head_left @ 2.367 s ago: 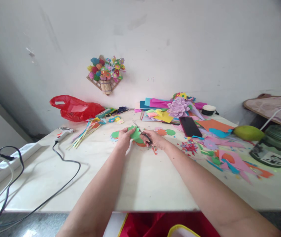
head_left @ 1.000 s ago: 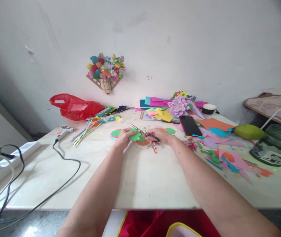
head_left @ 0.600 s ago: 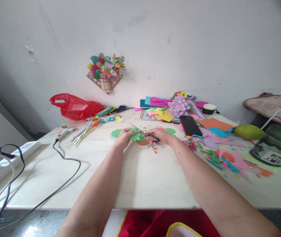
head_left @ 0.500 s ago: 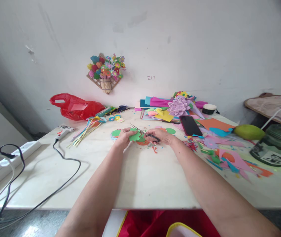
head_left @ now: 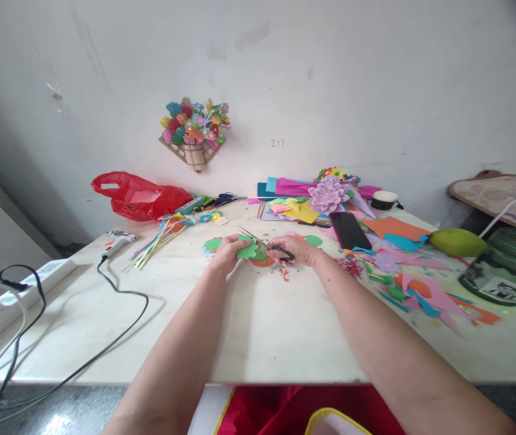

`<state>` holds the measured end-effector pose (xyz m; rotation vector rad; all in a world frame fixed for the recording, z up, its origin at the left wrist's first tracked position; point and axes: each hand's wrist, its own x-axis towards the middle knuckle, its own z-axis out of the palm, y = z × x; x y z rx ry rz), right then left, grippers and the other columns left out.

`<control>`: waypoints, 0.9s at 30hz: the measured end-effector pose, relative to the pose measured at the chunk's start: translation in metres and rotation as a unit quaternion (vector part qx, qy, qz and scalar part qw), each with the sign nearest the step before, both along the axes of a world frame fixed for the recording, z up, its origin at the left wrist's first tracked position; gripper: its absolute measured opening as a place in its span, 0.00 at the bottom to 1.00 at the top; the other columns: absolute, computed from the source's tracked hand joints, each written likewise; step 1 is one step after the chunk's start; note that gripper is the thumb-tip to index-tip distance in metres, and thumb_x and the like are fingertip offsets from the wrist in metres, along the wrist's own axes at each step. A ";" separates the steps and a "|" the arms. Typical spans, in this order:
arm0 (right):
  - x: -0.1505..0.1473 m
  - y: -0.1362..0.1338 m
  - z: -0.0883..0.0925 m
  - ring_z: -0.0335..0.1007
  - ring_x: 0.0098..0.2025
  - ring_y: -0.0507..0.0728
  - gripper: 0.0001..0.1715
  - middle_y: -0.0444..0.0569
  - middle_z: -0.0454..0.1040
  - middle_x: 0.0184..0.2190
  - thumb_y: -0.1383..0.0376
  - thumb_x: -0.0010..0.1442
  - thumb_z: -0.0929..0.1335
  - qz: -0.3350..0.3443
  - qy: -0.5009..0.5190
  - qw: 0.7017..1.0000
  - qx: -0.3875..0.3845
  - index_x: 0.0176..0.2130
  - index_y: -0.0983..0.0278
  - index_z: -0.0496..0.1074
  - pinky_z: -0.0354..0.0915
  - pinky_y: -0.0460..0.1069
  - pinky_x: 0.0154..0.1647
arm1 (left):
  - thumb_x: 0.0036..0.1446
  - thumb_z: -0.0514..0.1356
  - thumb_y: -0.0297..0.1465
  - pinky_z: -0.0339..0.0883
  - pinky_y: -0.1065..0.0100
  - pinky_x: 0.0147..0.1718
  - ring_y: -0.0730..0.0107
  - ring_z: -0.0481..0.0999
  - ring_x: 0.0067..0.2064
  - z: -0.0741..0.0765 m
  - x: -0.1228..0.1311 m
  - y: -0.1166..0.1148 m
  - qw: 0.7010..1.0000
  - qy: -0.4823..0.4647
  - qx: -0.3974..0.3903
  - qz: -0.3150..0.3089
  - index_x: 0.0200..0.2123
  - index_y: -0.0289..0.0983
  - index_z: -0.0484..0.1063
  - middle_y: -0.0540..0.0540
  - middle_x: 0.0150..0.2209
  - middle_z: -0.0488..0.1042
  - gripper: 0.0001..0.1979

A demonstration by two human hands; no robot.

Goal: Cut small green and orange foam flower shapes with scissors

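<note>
My left hand (head_left: 229, 251) pinches a green scalloped foam cutout (head_left: 247, 249) between thumb and fingers. From the other side, my right hand (head_left: 293, 248) grips black-handled scissors (head_left: 282, 251), with the blades pointing left at the cutout's edge. The blades look slightly apart. Beneath and around the hands lie round cut pieces: a green one (head_left: 214, 244) on the left, another green disc (head_left: 313, 240) on the right, and an orange one (head_left: 263, 262) below. Small coloured clippings are scattered on the table between the hands.
Foam scraps (head_left: 421, 290), a phone (head_left: 349, 231) and a glass jar (head_left: 505, 272) occupy the right side. On the left are a glue gun (head_left: 119, 241) with its cord, thin sticks (head_left: 153, 244), a power strip (head_left: 49, 275) and a red plastic bag (head_left: 142, 198).
The scissor handles have shifted very slightly in my right hand. Both hands and the green cutout stay almost in the same place.
</note>
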<state>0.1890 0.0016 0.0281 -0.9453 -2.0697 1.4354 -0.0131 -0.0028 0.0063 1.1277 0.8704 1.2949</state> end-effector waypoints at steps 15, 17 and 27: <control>0.002 0.014 -0.015 0.52 0.15 0.45 0.21 0.37 0.62 0.17 0.53 0.47 0.72 0.004 0.007 1.000 0.001 0.34 0.67 0.69 0.45 0.42 0.14 | 0.34 0.69 0.30 0.61 0.70 0.20 0.72 0.70 0.19 0.001 0.001 -0.002 1.000 0.003 -0.005 0.006 0.21 0.32 0.74 0.46 0.19 0.74 0.09; 0.003 0.018 -0.020 0.53 0.15 0.45 0.21 0.38 0.62 0.18 0.54 0.47 0.72 0.007 0.020 1.000 -0.004 0.34 0.67 0.69 0.45 0.42 0.14 | 0.35 0.68 0.30 0.61 0.70 0.20 0.72 0.70 0.19 0.001 0.001 -0.003 1.000 0.002 -0.004 0.005 0.21 0.32 0.74 0.46 0.19 0.74 0.09; 0.003 0.017 -0.018 0.52 0.14 0.45 0.19 0.37 0.62 0.16 0.55 0.49 0.71 0.009 0.002 1.000 0.004 0.35 0.67 0.70 0.45 0.42 0.13 | 0.35 0.68 0.30 0.62 0.70 0.20 0.72 0.70 0.19 0.000 0.000 0.000 1.000 -0.003 -0.004 0.002 0.21 0.32 0.74 0.46 0.19 0.74 0.08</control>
